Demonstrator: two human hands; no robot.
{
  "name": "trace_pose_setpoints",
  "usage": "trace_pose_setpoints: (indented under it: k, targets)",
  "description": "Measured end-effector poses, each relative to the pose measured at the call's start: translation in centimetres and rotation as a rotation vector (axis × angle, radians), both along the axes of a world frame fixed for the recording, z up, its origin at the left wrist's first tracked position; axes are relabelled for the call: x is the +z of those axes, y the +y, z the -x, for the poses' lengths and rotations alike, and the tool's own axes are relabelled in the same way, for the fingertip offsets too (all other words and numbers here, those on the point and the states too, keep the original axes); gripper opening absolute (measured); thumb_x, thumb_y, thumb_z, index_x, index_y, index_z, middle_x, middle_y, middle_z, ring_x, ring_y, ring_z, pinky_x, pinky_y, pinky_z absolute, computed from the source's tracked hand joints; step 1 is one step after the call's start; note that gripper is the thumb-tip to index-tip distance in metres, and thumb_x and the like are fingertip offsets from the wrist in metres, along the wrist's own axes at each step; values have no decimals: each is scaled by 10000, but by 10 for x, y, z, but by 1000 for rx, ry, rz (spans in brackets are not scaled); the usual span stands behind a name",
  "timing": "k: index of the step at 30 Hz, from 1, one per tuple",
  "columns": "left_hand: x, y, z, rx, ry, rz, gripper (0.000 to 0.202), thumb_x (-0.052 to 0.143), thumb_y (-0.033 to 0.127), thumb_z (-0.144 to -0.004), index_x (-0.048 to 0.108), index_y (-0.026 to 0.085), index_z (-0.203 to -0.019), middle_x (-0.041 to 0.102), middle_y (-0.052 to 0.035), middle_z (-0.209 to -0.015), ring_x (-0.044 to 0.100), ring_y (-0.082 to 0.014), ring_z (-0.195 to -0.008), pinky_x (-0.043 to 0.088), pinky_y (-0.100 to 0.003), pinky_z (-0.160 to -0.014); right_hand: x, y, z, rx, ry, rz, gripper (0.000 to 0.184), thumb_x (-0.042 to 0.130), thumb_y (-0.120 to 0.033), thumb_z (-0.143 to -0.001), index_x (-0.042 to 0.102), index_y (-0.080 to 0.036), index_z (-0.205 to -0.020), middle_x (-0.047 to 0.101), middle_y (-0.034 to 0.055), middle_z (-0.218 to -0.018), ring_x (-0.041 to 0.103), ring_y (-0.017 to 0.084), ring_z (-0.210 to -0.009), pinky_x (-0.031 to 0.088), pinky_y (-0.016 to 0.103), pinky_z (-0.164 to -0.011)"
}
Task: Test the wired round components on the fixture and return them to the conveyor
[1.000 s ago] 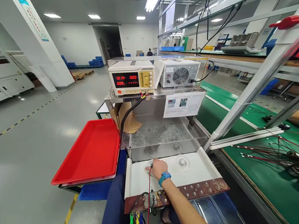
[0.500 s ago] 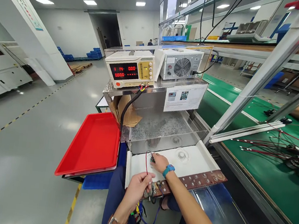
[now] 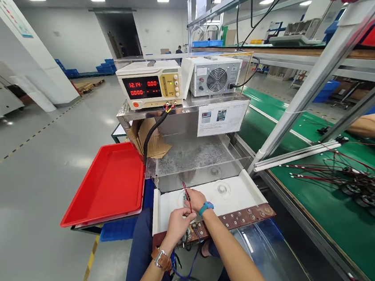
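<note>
My left hand, below a brown watch strap, is closed in a pinch on a thin red wire that loops up above the fingers. Just beyond it, my right hand, wearing a blue watch, is closed on a small circuit board; the fingers hide most of it. Both hands are over the front of a white tray. Along its near edge runs a brown strip with rows of metal studs. Dark and blue leads hang below that strip.
A power supply with red digits stands on a metal shelf beside a grey fan unit. The red tray is at left. To the right, wired parts lie on a green belt, near a co-worker's arm.
My left hand has moved up closer to my right hand, bringing the red wire against the circuit board. The view has shifted to the right, and more of the co-worker's arm shows.
</note>
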State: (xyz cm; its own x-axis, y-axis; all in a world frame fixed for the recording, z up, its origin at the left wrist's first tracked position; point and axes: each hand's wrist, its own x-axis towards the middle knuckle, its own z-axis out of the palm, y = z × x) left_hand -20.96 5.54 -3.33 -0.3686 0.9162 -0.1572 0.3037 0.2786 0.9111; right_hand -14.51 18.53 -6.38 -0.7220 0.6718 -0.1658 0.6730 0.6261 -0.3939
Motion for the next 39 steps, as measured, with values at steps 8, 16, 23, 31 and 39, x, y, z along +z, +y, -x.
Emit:
trace_pose_setpoints:
  k: [8, 16, 23, 31, 39]
  targets:
    - [-10, 2, -1, -24, 60, 53, 269, 588, 391, -744, 722, 159, -723, 729, -35, -684, 613, -181, -658, 434, -268, -654, 1, -1, -1, 2, 19, 9, 297, 569, -291, -804, 555, -189, -1083, 676, 81, -1036, 636, 212, -895, 380, 278, -716]
    - [-12, 2, -3, 10, 108, 100, 245, 591, 371, -734, 708, 160, -695, 694, -21, -649, 576, -165, -625, 392, -253, -609, -5, 0, 0, -8, 37, 14, 316, 575, -296, -789, 556, -188, -1085, 675, 87, -1034, 631, 217, -889, 374, 279, -713]
    - [-8, 0, -6, 52, 156, 98, 200, 590, 315, -720, 681, 162, -630, 669, -19, -609, 556, -169, -609, 377, -265, -610, -4, -3, 2, -15, 56, 34, 322, 569, -273, -765, 558, -195, -1077, 679, 84, -1021, 634, 219, -880, 377, 280, -712]
    - [-8, -2, -6, 79, 138, 108, 183, 596, 307, -706, 713, 171, -667, 712, -36, -670, 598, -192, -654, 390, -279, -640, -12, -4, 3, -14, 102, 20, 324, 559, -245, -746, 572, -185, -1064, 682, 93, -1018, 640, 227, -894, 383, 283, -730]
    - [-8, -1, -4, 47, 49, -38, 288, 603, 432, -731, 718, 168, -707, 725, -67, -694, 641, -237, -707, 456, -317, -704, 11, -10, 0, -85, 130, -47, 279, 578, -294, -767, 586, -193, -1027, 703, 89, -982, 650, 231, -875, 362, 278, -691]
